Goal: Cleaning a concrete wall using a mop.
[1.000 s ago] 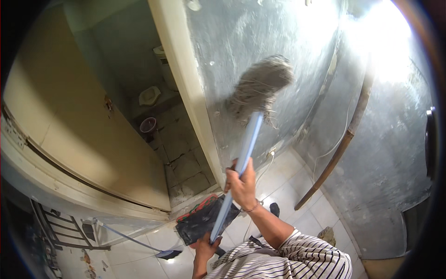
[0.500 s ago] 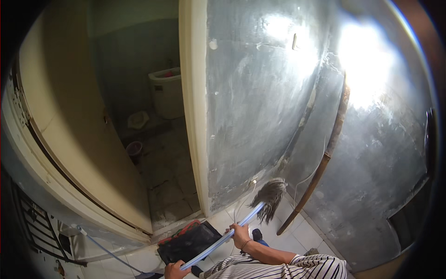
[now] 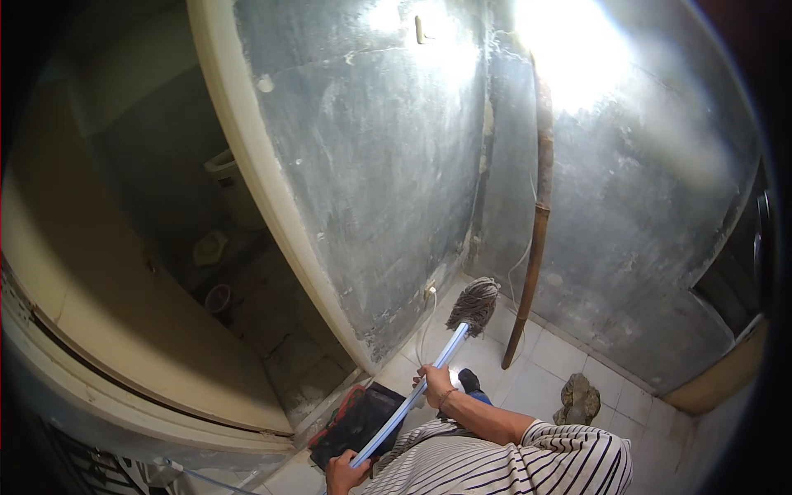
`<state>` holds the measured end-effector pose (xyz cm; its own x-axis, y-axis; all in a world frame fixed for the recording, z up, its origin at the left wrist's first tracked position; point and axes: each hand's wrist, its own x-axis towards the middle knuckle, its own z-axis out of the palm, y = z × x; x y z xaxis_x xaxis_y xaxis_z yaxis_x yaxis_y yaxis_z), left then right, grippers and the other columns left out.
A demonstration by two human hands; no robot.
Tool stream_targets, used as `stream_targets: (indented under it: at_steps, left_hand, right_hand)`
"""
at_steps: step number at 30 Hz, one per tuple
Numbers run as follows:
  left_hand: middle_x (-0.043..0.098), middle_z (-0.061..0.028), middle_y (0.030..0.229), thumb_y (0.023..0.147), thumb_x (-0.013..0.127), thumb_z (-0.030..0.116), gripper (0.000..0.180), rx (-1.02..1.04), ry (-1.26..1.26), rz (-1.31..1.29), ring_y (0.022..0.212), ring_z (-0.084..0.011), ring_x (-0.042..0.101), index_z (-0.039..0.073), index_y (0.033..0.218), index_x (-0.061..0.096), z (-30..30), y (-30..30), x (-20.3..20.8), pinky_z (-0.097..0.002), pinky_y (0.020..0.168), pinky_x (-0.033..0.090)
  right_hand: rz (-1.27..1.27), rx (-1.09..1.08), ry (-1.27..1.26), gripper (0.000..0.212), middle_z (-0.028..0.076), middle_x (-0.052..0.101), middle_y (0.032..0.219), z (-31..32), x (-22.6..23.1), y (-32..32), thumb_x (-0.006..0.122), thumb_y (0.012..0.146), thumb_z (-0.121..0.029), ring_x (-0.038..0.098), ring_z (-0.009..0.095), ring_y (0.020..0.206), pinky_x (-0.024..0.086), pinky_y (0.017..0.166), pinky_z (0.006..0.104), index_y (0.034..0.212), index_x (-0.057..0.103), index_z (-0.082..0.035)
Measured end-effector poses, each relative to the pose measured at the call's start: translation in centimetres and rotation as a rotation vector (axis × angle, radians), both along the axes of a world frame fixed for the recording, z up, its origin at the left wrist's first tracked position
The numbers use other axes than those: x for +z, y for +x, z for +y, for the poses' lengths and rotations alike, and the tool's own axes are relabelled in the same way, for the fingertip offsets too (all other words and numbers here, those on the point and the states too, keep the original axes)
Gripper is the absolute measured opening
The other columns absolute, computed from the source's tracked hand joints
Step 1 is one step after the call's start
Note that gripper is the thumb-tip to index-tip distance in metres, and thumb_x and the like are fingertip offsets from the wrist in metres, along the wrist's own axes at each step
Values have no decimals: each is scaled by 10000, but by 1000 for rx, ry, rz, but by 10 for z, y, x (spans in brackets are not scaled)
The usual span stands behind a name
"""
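Note:
A string mop with a pale blue handle [image 3: 410,399] slants up and to the right in front of me. Its grey stringy head [image 3: 473,304] is over the white tiles by the wall corner; whether it touches the floor I cannot tell. My left hand [image 3: 345,472] is closed round the lower end of the handle. Farther up, my right hand [image 3: 436,384] grips the handle near its middle. A black mat with a red edge [image 3: 356,421] lies on the floor beneath the handle, beside the doorway.
A bamboo pole [image 3: 539,223] leans in the wall corner near the mop head. A white cord [image 3: 428,330] hangs from a wall socket. A brownish lump [image 3: 577,400] sits on the tiles at right. The open door [image 3: 124,289] leads to a dim bathroom with a small bucket [image 3: 218,299].
My view has swung to the right, so the doorway now sits farther left. The mop head is nearer the wall corner, and the handle stands steeper. Both hands keep their hold.

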<state>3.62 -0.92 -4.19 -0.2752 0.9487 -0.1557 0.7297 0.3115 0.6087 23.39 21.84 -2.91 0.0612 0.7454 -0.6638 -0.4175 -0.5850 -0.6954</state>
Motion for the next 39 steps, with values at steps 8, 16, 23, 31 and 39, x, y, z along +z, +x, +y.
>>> stream_targets:
  at_steps: [8, 16, 23, 31, 39]
  left_hand:
    - [620, -163, 729, 667, 717, 289, 299, -4, -86, -51, 660, -298, 611, 90, 860, 607, 12, -17, 20, -391, 599, 461]
    - [598, -182, 719, 713, 681, 212, 238, -69, -139, -93, 659, -314, 586, 41, 857, 600, 26, -6, 51, -392, 593, 439]
    - [602, -193, 754, 715, 677, 253, 284, -119, -133, -59, 688, -342, 581, 59, 904, 592, 36, -2, 35, -393, 606, 440]
    - [620, -137, 665, 605, 723, 282, 283, -198, 38, -39, 633, -300, 612, 67, 755, 617, 40, -14, -12, -379, 591, 475]
    - [588, -187, 656, 689, 642, 266, 251, -396, 243, -96, 655, -391, 580, 57, 724, 508, 56, 11, -6, -484, 592, 448]
  right_hand:
    - [61, -34, -13, 194, 122, 487, 805, -2, 9, -6, 528, 716, -16, 564, 251, 676, 482, 596, 393, 876, 418, -7]
    - [12, -110, -97, 142, 102, 495, 765, 0, -4, 3, 542, 728, -23, 553, 229, 642, 472, 588, 380, 846, 471, 13]
    - [1, -191, -55, 171, 101, 487, 789, -1, -9, 21, 544, 723, -18, 554, 223, 634, 474, 560, 375, 866, 452, -1]
    - [-124, -180, 191, 290, 109, 466, 792, -16, 32, 31, 523, 731, 5, 555, 203, 608, 481, 518, 334, 946, 333, -39]
    - [-208, -243, 461, 323, 112, 477, 810, -61, 60, 17, 515, 745, 18, 553, 194, 638, 487, 593, 323, 1004, 325, -11]
